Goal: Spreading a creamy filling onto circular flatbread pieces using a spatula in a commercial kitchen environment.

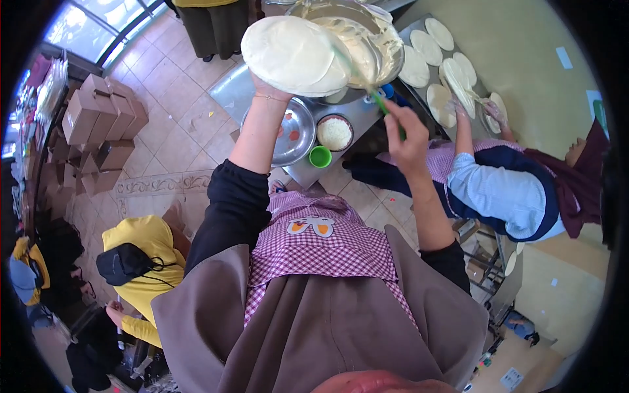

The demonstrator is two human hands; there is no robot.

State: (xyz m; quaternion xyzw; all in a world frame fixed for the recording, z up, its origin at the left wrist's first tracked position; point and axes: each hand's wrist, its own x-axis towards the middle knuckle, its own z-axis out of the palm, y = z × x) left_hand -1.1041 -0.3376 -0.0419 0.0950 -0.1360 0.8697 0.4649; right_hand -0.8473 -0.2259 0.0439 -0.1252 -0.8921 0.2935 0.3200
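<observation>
My left hand (263, 87) holds up a round, flat disc (295, 56) from below, most of its fingers hidden beneath it. A pale cream coats the top of the disc. In my right hand (407, 135) is a spatula with a green handle (379, 102); its blurred blade crosses the disc's right edge. Just behind, a large metal bowl (397, 58) contains thick cream (361, 49), smeared up its wall. Nearer me stand a shallow steel bowl (305, 140), a small bowl of white, crumbly food (335, 133) and a green cup (320, 157).
At right, a co-worker (501, 186) in clear gloves handles pale flat discs (457, 81) on a metal table (432, 27). Stacked cardboard boxes (100, 110) stand at left. A person in yellow (140, 265) is low at my left; another person's legs (214, 29) show beyond the metal worktable (226, 88).
</observation>
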